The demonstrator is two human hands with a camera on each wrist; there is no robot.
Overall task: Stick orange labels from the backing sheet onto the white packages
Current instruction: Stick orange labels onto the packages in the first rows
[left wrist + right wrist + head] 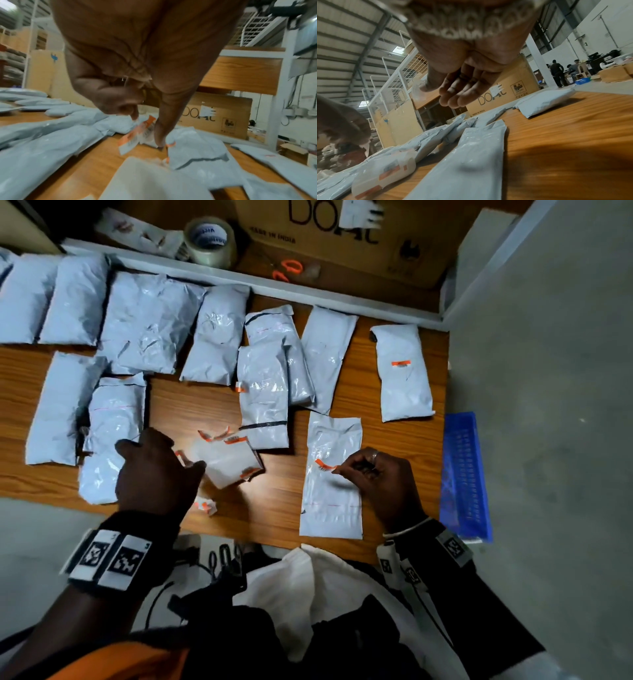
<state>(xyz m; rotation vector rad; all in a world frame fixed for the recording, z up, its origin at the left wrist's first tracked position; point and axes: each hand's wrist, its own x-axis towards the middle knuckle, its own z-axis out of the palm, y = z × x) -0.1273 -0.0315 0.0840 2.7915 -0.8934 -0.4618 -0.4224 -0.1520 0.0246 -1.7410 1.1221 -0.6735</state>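
Head view, lower centre: right hand [380, 477] with fingers curled, pinching the end of an orange label [325, 465] laid across the upper part of a flat white package [332, 501] on the wooden table [394, 433]; label touching the package surface, fingertips at its right end; right wrist view blurred, grip not legible there. Left of it, left hand [154, 470] gripping the backing sheet [229, 460], thumb over its left edge, sheet curled and carrying orange labels at its corners; left wrist view showing thumb and forefinger pinched on a strip with orange bands [137, 134], much blurred. Just below the left hand, a crumpled scrap [207, 506] with orange marks. Further out, across the upper left and middle of the frame, rows of white packages [147, 323], some overlapping; at right, one package apart from the rest bearing an orange label [401, 364]. Right edge: blue tray [464, 477] just off the table. Top: tape roll [210, 242], orange-handled scissors [287, 270], cardboard box [342, 237].
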